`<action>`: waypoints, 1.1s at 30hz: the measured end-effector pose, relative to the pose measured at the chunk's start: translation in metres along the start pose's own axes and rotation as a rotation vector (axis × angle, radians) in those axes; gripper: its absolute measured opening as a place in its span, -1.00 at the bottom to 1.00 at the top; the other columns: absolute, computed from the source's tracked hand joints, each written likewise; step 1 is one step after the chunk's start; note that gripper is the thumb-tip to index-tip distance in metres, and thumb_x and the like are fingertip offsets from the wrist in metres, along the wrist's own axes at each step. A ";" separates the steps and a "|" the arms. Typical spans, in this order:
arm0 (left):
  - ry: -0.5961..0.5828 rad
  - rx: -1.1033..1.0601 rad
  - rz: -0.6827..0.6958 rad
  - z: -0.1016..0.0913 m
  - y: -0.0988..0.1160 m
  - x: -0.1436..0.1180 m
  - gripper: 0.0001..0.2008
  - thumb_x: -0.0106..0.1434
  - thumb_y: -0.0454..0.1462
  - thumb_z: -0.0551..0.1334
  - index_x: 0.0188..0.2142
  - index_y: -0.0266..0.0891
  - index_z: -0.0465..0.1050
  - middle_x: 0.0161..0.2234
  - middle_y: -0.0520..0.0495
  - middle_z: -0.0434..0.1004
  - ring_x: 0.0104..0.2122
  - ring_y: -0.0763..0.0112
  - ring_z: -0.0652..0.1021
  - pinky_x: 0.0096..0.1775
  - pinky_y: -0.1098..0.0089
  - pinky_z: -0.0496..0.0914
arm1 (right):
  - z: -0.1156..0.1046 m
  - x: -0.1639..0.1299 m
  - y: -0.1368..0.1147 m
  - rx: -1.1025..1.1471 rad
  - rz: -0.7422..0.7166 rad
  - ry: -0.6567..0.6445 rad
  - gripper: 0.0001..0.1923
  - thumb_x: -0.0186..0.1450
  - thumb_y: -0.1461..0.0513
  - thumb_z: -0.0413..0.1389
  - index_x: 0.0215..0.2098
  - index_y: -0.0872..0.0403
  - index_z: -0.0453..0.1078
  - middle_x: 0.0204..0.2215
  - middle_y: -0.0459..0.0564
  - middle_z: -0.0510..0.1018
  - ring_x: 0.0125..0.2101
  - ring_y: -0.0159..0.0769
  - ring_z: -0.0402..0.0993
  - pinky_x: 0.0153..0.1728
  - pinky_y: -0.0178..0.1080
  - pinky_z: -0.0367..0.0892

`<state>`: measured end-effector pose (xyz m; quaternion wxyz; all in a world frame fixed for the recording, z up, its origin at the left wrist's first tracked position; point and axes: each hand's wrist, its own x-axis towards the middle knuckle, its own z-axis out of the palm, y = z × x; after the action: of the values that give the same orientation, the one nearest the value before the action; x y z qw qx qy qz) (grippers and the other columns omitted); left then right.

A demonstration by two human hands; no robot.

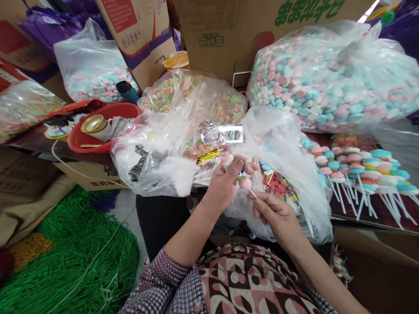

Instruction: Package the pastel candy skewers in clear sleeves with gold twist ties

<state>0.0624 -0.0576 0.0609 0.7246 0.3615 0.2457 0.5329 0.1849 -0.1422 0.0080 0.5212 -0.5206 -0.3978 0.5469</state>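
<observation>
My left hand [223,185] is closed around a marshmallow candy skewer [245,183], with a pink piece and a green piece showing below its fingers. Another pale pink marshmallow [226,158] shows at the thumb and fingertips of that hand; whether it is on the same stick I cannot tell. The white stick's lower end is pinched in my right hand [275,212]. Just behind the hands lies an open plastic bag [271,131] with red gummy rings [278,185] and a few blue and white marshmallows. Gold twist ties [208,156] and printed wrappers [212,133] lie beyond my left hand.
Several candy skewers [356,170] lie at the right, sticks towards me. Large bags of marshmallows [294,83] and of gummy rings [183,87] stand behind. At left are a red basin [77,135], a blue cup [127,92] and green cord [98,235] on the floor.
</observation>
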 end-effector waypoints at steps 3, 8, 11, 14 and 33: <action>-0.052 0.074 -0.040 -0.004 -0.005 -0.002 -0.70 0.17 -0.03 0.37 -0.44 -0.23 0.52 -0.41 -0.03 0.56 -0.16 0.28 0.59 0.01 0.27 0.40 | 0.001 0.001 0.003 0.059 -0.006 0.099 -0.67 0.23 -0.02 0.25 -0.24 0.06 0.57 -0.70 -0.20 0.31 -0.68 -0.50 0.09 -0.66 -0.37 -0.06; -0.107 0.007 -0.082 -0.014 0.002 -0.005 -0.43 -0.02 -0.05 0.50 -0.02 -0.08 0.50 0.04 -0.10 0.55 0.09 0.20 0.51 0.14 0.22 0.33 | 0.006 0.003 0.007 0.104 0.005 0.127 -0.62 0.21 -0.04 0.26 -0.20 0.07 0.60 -0.76 -0.25 0.19 -0.70 -0.50 0.05 -0.67 -0.38 -0.07; -0.064 -0.057 -0.001 -0.016 0.016 -0.001 -0.40 0.00 0.00 0.48 0.01 -0.07 0.45 -0.01 -0.09 0.56 0.07 0.17 0.52 0.10 0.18 0.36 | 0.004 0.003 0.009 0.064 0.002 0.127 -0.60 0.17 -0.06 0.29 -0.23 0.07 0.60 -0.76 -0.24 0.21 -0.71 -0.50 0.05 -0.69 -0.38 -0.08; 0.010 -0.030 0.010 -0.013 0.017 0.002 -0.59 0.12 -0.03 0.41 -0.11 -0.15 0.47 -0.42 0.02 0.51 -0.12 0.21 0.59 -0.10 0.25 0.44 | 0.002 0.001 0.011 -0.010 -0.006 0.107 -0.60 0.18 -0.07 0.28 -0.25 0.08 0.59 -0.75 -0.24 0.22 -0.71 -0.50 0.04 -0.68 -0.37 -0.09; -0.020 -0.045 0.019 -0.018 0.005 -0.001 -0.72 0.21 -0.02 0.34 -0.33 -0.18 0.47 -0.52 0.07 0.42 -0.28 0.36 0.59 -0.13 0.31 0.44 | 0.006 -0.002 -0.003 0.051 0.162 -0.136 -0.55 0.25 -0.12 0.20 -0.33 0.12 0.49 -0.78 -0.29 0.10 -0.73 -0.53 -0.10 -0.64 -0.33 -0.21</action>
<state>0.0458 -0.0533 0.0537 0.7298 0.3526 0.2229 0.5417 0.1797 -0.1434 0.0116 0.4599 -0.4995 -0.3748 0.6313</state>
